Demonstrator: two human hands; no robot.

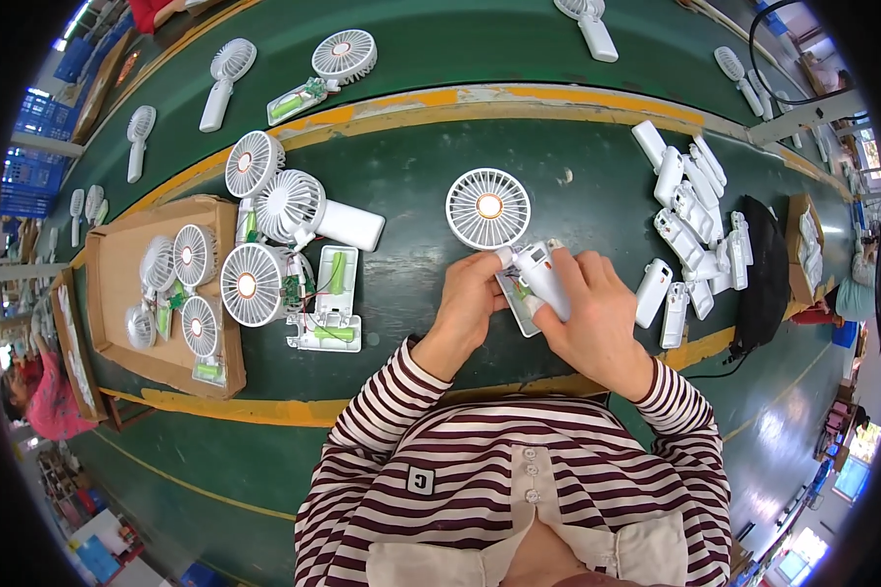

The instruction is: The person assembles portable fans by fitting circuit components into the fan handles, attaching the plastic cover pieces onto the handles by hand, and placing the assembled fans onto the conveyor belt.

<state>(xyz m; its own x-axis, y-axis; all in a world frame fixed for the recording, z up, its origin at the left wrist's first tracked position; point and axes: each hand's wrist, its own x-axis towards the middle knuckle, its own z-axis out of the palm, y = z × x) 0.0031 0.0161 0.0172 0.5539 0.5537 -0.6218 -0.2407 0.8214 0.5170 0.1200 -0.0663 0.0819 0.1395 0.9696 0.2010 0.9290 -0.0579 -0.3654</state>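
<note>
White handheld fan (487, 207), middle of bench (401, 293). Gripped: open handle (517, 315) in left hand (467, 301), white cover (541, 279) in right hand (600, 318). Risk: crooked seating or cracked edge, if pressed down misaligned.

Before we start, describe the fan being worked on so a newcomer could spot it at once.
Start at the dark green table in front of the striped shirt. Near its middle, find the white fan with an orange ring at its hub, the left hand at its neck and the right hand holding a white casing. Unlike the clustered fans to the left, it alone is handled.
</note>
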